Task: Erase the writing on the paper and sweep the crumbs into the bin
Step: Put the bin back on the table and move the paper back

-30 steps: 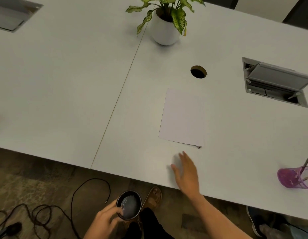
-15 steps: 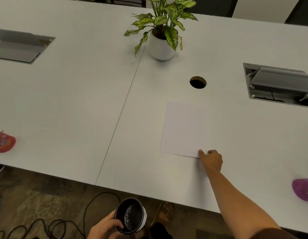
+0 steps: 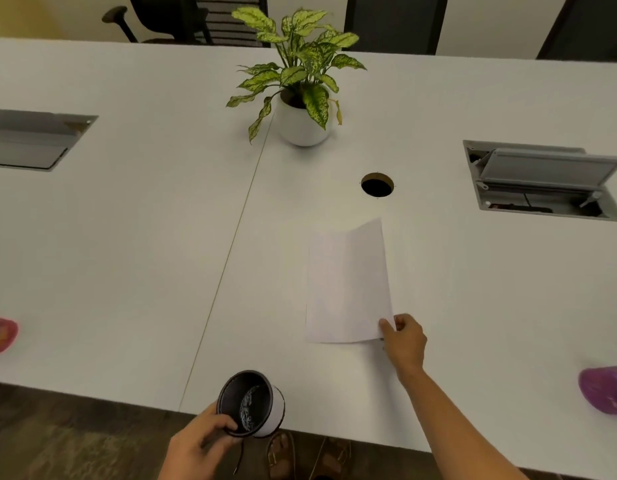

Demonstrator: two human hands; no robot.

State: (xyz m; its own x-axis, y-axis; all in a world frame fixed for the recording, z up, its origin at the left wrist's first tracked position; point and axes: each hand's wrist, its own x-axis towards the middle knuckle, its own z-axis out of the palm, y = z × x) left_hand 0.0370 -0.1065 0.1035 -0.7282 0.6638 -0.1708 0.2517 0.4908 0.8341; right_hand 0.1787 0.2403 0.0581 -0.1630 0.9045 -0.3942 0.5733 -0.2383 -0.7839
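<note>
At the bottom centre of the frame, the left hand (image 3: 196, 448) is curling its fingers around something. The right arm is reaching up from the lower right, the right hand (image 3: 404, 342) pinching, thumb on top.

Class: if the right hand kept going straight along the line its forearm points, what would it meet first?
Probably only the paper that the right hand already pinches; beyond that, the round table hole, though depth is uncertain.

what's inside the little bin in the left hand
The bin, held tilted at the table edge by the left hand, shows a dark interior with a shiny crumpled liner; anything beneath the liner is hidden.
</note>
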